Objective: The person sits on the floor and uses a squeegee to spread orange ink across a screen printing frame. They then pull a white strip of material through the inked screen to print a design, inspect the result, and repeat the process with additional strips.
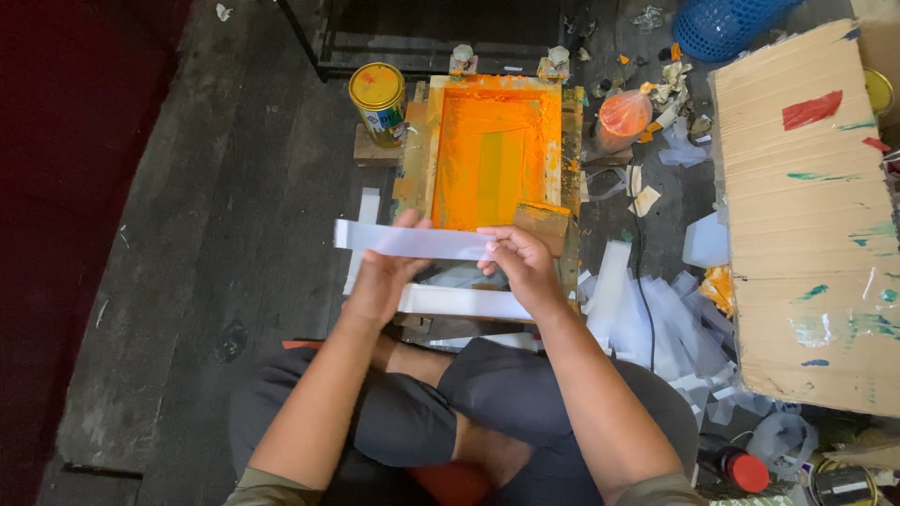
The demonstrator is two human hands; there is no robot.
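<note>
Both my hands hold one long white strip (412,241) level in front of me. My left hand (382,276) grips it from below near its middle, thumb up. My right hand (520,265) pinches its right end. Just beyond the strip lies a wooden printing frame (417,159) whose screen (492,155) is coated in orange ink. A wooden squeegee block (544,223) smeared with orange rests on the frame's near right corner. Another white strip (459,302) lies under my hands, at the frame's near edge.
A yellow-lidded paint tin (378,101) stands left of the frame. An orange-filled plastic bag (623,117) sits to its right. A paint-marked cardboard sheet (806,215) covers the right side. Several white strips (656,319) are heaped by my right knee. A blue basket (722,26) is at the back.
</note>
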